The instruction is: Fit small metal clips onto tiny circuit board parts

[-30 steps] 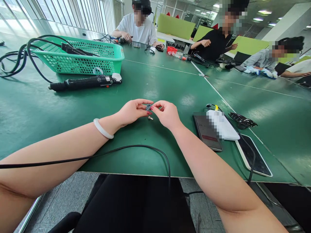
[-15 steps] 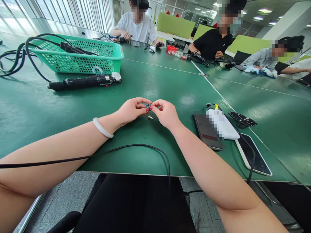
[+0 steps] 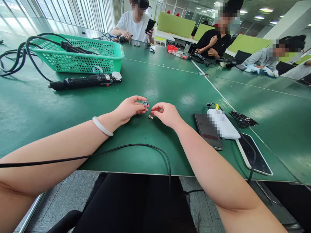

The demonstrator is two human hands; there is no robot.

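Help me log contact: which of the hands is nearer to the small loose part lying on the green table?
Right. The right hand has its fingertips just beside the small loose part. The left hand, pinching a tiny blue board, sits up-left of it.

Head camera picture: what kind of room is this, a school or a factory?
Probably a shared electronics workroom. A big green table carries an electric screwdriver and a green basket of cables. The left hand pinches a tiny circuit part, and other people sit working farther along.
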